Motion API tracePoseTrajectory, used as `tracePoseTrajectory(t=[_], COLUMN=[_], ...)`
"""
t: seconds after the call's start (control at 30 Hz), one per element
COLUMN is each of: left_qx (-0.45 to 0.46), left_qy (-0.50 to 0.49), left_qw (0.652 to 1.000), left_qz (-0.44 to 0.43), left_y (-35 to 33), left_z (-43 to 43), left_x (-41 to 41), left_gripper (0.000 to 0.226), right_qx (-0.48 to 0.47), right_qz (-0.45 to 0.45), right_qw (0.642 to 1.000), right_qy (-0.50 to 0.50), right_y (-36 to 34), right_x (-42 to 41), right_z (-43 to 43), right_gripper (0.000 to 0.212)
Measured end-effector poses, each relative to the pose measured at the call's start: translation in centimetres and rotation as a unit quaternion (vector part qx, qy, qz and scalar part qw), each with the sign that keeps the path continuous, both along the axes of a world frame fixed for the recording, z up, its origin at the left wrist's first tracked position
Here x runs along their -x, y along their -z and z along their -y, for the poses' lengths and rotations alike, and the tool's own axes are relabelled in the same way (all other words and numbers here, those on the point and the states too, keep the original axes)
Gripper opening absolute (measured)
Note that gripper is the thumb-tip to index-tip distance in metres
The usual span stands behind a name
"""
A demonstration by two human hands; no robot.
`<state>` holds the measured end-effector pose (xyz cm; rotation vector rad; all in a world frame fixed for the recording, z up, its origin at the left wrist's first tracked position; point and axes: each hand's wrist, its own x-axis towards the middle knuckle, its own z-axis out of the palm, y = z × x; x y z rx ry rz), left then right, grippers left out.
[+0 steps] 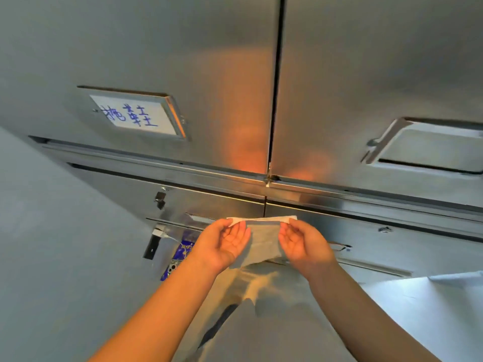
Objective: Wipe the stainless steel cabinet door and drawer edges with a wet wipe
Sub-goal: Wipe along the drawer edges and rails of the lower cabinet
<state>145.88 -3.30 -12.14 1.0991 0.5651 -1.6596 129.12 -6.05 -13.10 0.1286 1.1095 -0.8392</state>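
A white wet wipe (262, 237) hangs spread between my two hands in front of the stainless steel cabinet. My left hand (224, 242) pinches its upper left corner, my right hand (303, 242) its upper right corner, palms facing me. Behind the wipe run the drawer edges (366, 218) as horizontal steel strips. Above them stand two cabinet doors: the left door (156, 48) and the right door (379, 61), split by a dark vertical gap (275, 87). The wipe is held apart from the steel; its lower edge hangs loose.
The left door carries a framed label (136, 114) with blue handwriting; the right door has a recessed handle (423, 145). A small latch (160, 199) sits on the drawer front. A pale wall (52, 244) stands at the left, a white surface (431, 304) at lower right.
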Motion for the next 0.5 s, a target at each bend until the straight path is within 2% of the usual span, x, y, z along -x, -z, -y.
tracePoseTrajectory(t=[0.17,0.3,0.4,0.5], left_qx=[0.009,0.014,0.017,0.029], left_qy=[-0.004,0.009,0.003,-0.018], left_qw=[1.0,1.0,1.0,0.999], left_qz=[0.008,0.005,-0.003,-0.013], left_y=[0.1,-0.4,-0.6,-0.6], left_z=[1.1,2.6,3.6,3.5], left_x=[-6.6,-8.2,-8.4,-8.4], left_gripper=[0.015,0.013,0.018,0.025], right_qx=[-0.013,-0.009,0.002,0.022], right_qz=[0.017,0.035,0.038,0.065], right_qw=[0.999,0.997,0.996,0.994], right_qy=[0.04,0.065,0.081,0.084], right_y=[-0.1,-0.6,-0.8,-0.8], right_x=[-6.5,-8.2,-8.5,-8.4], right_z=[0.2,0.5,1.0,1.2], right_gripper=[0.011,0.02,0.032,0.033])
